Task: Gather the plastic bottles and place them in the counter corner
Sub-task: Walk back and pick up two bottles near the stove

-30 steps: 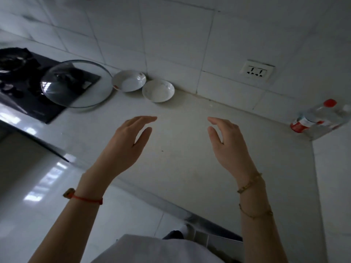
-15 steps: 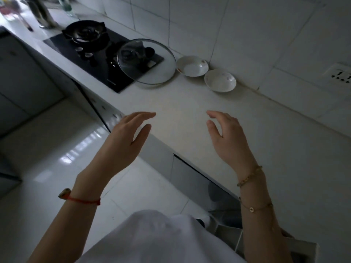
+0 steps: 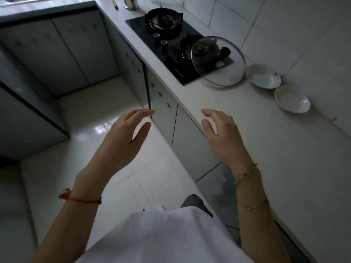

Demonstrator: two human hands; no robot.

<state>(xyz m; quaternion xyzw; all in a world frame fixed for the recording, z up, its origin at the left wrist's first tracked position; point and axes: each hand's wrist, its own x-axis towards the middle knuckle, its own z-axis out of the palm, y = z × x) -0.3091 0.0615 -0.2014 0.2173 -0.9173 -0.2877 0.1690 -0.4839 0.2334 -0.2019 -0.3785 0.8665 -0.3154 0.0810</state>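
No plastic bottle shows in this view. My left hand [image 3: 124, 137] hovers over the tiled floor with its fingers apart and nothing in it. My right hand [image 3: 223, 137] hangs open at the front edge of the white counter [image 3: 284, 149], also holding nothing. Both palms face each other, roughly a hand's width apart.
A black gas hob [image 3: 176, 46] sits on the counter with a glass lid [image 3: 218, 61] leaning over its near end. Two white bowls [image 3: 263, 75] [image 3: 291, 98] rest by the tiled wall. Grey cabinets [image 3: 57, 54] line the far side, and a metal cup [image 3: 130, 2] stands beyond the hob.
The view has swung left, away from the counter corner, so the bottle there has left the frame. The hob and floor have come into view. Both hands stay open and empty.
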